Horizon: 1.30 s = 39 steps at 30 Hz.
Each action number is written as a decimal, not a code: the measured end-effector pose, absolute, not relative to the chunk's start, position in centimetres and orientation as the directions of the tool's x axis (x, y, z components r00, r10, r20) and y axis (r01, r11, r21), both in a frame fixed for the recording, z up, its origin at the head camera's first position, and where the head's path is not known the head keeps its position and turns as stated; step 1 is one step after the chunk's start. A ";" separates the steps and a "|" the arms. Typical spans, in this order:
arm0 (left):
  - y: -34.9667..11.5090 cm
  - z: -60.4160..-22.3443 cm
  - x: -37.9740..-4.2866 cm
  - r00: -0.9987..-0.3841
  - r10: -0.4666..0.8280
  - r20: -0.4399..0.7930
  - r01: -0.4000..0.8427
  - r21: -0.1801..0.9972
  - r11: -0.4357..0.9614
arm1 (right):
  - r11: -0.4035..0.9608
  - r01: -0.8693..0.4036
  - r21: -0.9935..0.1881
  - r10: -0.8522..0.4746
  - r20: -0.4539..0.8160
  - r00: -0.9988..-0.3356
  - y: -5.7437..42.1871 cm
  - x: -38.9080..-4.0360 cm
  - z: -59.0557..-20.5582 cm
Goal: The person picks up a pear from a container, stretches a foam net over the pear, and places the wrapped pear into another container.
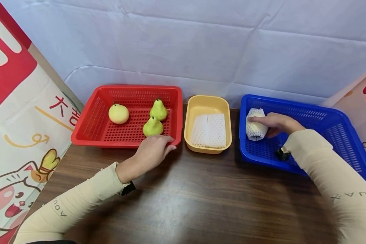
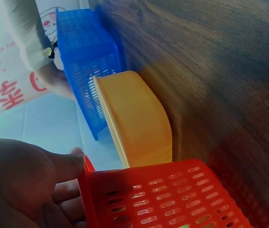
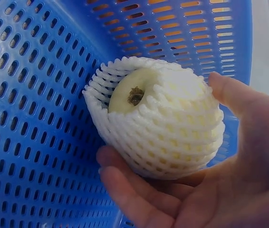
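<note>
My right hand (image 1: 277, 122) holds a pale yellow round pear (image 3: 125, 97) wrapped in a white foam net sleeve (image 3: 181, 128). The thumb lies along one side and the fingers curl under the other, inside the left end of the blue basket (image 1: 292, 103). In the right wrist view the fruit's brown end shows through the sleeve's opening. My left hand (image 1: 154, 150) grips the near right rim of the red basket (image 1: 91, 140), thumb and fingers on either side of it. Near that hand in the basket lie two green pears (image 1: 153, 127), with a round yellow pear (image 1: 118, 114) farther left.
Between the two baskets stands a yellow tub (image 1: 205, 101) with flat white foam sleeves (image 1: 208, 130) in it. All three containers stand on a dark wooden table (image 1: 195, 196). A pale cloth (image 1: 183, 44) hangs behind them, and printed banners (image 1: 21, 142) flank the table.
</note>
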<state>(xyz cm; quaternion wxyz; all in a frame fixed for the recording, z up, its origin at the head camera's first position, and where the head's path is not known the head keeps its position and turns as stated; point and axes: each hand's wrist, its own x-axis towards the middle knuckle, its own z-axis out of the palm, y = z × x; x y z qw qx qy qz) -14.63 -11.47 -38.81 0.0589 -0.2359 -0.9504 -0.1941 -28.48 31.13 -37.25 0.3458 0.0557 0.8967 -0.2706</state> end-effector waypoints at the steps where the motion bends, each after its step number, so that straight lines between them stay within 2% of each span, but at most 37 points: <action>1: -11.5 -38.8 -14.6 -0.882 0.425 0.203 0.471 0.339 0.815 | 0.852 0.284 -0.441 -0.085 -0.650 -0.755 31.1 -28.5 -37.2; 24: -11.5 -38.9 -14.6 -0.883 0.422 0.203 0.468 0.336 0.817 | 0.892 0.236 -0.387 -0.054 -0.608 -0.792 30.9 -28.1 -36.6; 39: -11.4 -38.8 -14.6 -0.882 0.426 0.201 0.470 0.325 0.820 | 0.898 0.202 -0.392 -0.071 -0.581 -0.811 31.7 -27.8 -35.8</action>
